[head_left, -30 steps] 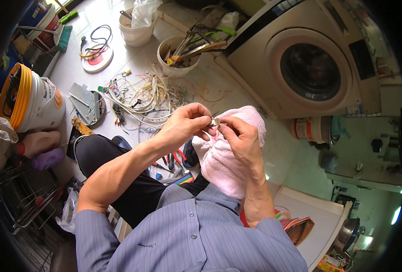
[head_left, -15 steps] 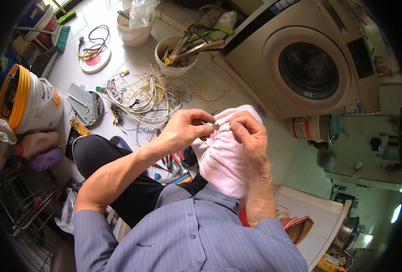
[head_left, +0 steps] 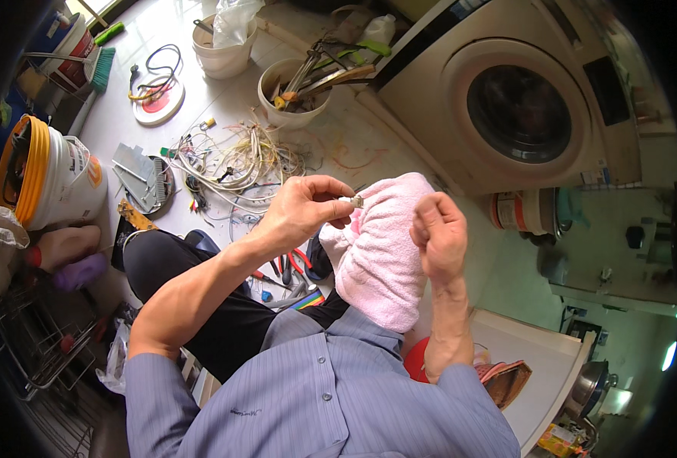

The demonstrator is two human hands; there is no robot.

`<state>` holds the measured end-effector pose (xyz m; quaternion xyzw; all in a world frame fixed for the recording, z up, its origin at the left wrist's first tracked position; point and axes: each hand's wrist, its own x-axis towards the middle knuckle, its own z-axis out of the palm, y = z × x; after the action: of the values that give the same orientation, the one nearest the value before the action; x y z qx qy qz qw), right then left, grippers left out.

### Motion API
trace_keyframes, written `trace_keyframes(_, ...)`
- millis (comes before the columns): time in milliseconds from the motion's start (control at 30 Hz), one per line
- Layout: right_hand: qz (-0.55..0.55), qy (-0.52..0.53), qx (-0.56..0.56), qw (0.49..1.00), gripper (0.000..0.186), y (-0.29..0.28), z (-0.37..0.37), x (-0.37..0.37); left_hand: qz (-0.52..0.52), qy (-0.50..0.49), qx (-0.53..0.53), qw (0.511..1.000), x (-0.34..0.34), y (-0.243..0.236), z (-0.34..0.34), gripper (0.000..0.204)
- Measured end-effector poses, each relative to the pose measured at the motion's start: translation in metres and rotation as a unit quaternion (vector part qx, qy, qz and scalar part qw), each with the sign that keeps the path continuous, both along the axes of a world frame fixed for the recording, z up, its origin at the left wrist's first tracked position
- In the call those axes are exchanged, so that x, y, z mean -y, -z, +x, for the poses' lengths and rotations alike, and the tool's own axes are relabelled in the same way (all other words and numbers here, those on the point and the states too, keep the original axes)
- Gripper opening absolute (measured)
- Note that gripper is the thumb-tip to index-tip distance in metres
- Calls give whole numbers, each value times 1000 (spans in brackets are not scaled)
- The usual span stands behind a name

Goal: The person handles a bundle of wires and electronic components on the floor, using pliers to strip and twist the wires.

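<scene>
Between the thumb and forefinger of my left hand (head_left: 314, 206) is a small metallic piece with a pale part (head_left: 357, 201), too small to name for certain. My right hand (head_left: 440, 235) is raised apart from it on the right, fingers curled in; whether something tiny is in them is hidden. A pink towel (head_left: 380, 263) lies over my right knee, just under both hands. Past my left hand, a tangle of stripped wires and cables (head_left: 239, 164) spreads on the tiled floor. Red-handled pliers (head_left: 300, 259) and other hand tools lie between my legs.
A tub of tools (head_left: 281, 111) and a white bucket with a plastic bag (head_left: 224, 53) stand beyond the wires. The washing machine (head_left: 437, 145) is at the far right. To the left are a white bucket with a yellow rim (head_left: 67, 183) and a metal rack (head_left: 40, 336).
My right hand has drawn away to the right from the small metallic piece and curled up more. My left hand has shifted slightly left and up, keeping the piece pinched.
</scene>
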<state>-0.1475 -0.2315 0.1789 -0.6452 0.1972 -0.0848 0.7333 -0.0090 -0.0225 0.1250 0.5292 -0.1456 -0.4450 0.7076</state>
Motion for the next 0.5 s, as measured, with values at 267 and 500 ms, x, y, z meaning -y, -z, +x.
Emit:
trace_keyframes(267,-170,-55,-87,980,23,4,18,-34,1,1,11,1000,6,8,-6,26)
trace_keyframes(500,-316,-73,-80,943,13,16,28,-40,-10,-93,408,908,4,11,-14,23)
